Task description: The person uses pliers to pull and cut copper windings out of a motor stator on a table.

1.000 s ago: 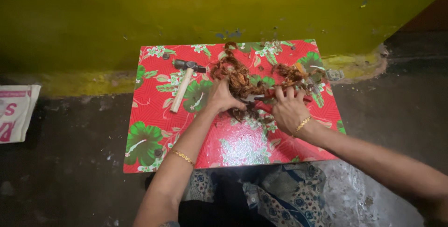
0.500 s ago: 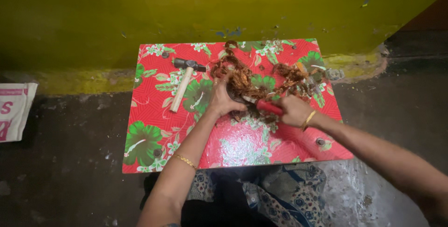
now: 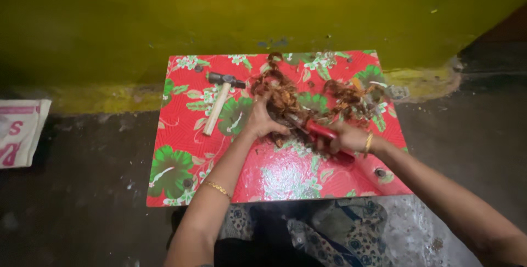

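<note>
A tangled heap of reddish-brown stringy scraps (image 3: 285, 99) lies across the far middle of a low table with a glossy red flowered cover (image 3: 186, 151). Her left hand (image 3: 262, 120) presses on the near edge of the heap, fingers curled into the strands. Her right hand (image 3: 346, 138) is wrapped tight around the red handles of a cutter (image 3: 315, 129), its nose in the tangle. A wooden-handled hammer (image 3: 218, 101) lies apart, left of the heap.

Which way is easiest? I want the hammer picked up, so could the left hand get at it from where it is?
Probably yes. The hammer lies in the open on the red flowered table, just left of the left hand, with nothing between them. But that hand is gripping the brown tangle and would have to let go.
</note>
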